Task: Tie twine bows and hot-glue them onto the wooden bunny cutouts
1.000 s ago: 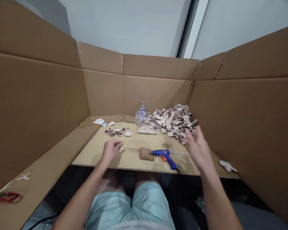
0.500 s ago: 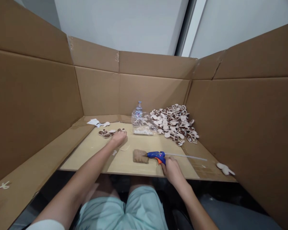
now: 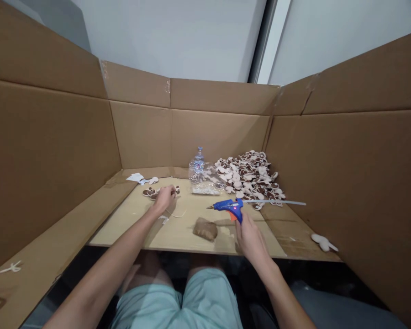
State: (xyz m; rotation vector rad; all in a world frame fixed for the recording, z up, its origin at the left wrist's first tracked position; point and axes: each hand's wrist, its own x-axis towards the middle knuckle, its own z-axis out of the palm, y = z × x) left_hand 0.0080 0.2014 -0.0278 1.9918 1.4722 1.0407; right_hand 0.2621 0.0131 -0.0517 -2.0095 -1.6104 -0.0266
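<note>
My right hand [image 3: 249,233] is wrapped round the handle of a blue glue gun [image 3: 228,205] with an orange trigger. Its nozzle points left, and a long clear glue stick [image 3: 277,202] sticks out of the back. Below the nozzle, a brown rectangular pad [image 3: 205,229] lies on the pale board [image 3: 130,228]. My left hand [image 3: 165,198] is closed at the fingertips among small brown-and-white pieces [image 3: 150,193]; what they pinch is hidden. Near that wrist lie a thin cream cord [image 3: 176,214] and a small white scrap [image 3: 163,220].
A heap of brown-and-white pieces [image 3: 250,176] fills the back right, beside a clear plastic bag [image 3: 207,185] and a bottle [image 3: 199,160]. White paper [image 3: 135,177] lies at the back left. One white piece [image 3: 324,242] is at far right. Cardboard walls [image 3: 222,128] enclose the board.
My right hand has lifted the glue gun up and away from the brown pad, which has turned and shifted slightly right. My left hand has moved a little to the left.
</note>
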